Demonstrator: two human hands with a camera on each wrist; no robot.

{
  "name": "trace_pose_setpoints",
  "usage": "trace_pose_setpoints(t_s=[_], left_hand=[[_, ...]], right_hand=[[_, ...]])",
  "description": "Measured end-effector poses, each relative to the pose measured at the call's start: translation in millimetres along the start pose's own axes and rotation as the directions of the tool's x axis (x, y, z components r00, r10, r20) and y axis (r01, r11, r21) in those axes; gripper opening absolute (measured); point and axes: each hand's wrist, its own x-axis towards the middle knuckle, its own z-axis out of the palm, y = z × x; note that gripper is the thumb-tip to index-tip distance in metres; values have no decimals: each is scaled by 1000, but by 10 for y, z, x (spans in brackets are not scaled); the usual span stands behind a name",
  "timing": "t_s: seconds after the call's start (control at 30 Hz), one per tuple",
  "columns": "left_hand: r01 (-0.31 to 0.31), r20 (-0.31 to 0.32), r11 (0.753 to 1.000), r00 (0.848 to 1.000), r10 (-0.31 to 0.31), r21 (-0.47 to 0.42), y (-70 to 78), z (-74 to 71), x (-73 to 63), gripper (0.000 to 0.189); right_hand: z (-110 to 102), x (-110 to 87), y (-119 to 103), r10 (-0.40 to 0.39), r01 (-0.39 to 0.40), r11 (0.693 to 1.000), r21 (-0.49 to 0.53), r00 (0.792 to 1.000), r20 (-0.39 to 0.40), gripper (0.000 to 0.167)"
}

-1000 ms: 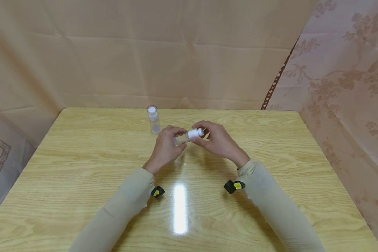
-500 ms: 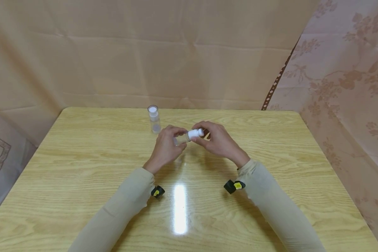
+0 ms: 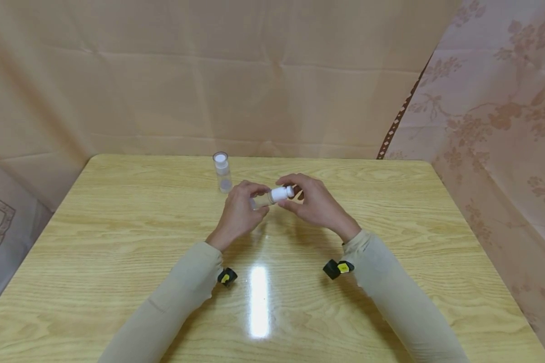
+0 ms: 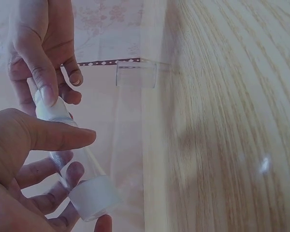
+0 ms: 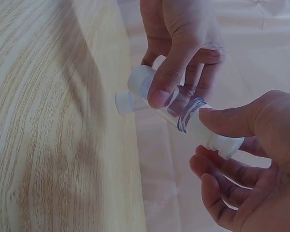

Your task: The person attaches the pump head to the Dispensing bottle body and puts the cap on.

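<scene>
A slim clear pump bottle [image 3: 279, 193] with a white collar and head is held tilted above the table, its white end toward the right. My left hand [image 3: 240, 206] grips the clear body, thumb across it and fingers curled behind. In the left wrist view the bottle's white base [image 4: 94, 198] shows past those fingers. My right hand [image 3: 313, 200] has its thumb on the white collar [image 5: 199, 126], with the fingers curved below the head. A thin tube shows inside the clear body.
A second clear bottle [image 3: 222, 174] with a white top stands upright at the table's back, left of the hands. A clear cap [image 4: 135, 75] stands near the back edge in the left wrist view. The wooden table [image 3: 368, 212] ends at a beige curtain [image 3: 236, 91].
The bottle and left hand stay in place. My right thumb tip shifts slightly down along the white collar, and the right fingers move a little.
</scene>
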Motion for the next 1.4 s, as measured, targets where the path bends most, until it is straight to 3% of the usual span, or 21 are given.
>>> trace_pose_setpoints(t_s=[0.2, 0.47, 0.7, 0.83, 1.17, 1.4], left_hand=[[-1, 5, 1000, 1000, 1, 13, 12, 7, -3, 36], [-7, 15, 1000, 1000, 6, 24, 19, 12, 1, 37], [-8, 19, 1000, 1000, 7, 30, 20, 13, 9, 36], [-13, 19, 999, 1000, 13, 31, 22, 12, 10, 36], [-21, 14, 999, 1000, 20, 45, 16, 25, 11, 37], [-19, 14, 999, 1000, 18, 47, 22, 28, 14, 37]], right_hand=[[-3, 3, 6, 2, -2, 1000, 8, 1000, -2, 28], [-23, -6, -7, 70, -71, 997, 11, 997, 29, 36], [-19, -16, 23, 22, -22, 1000, 1, 999, 29, 41], [-11, -11, 34, -4, 4, 1000, 10, 1000, 16, 36], [-12, -5, 39, 42, -42, 999, -1, 999, 34, 35], [-22, -11, 44, 7, -7, 1000, -5, 1000, 28, 36]])
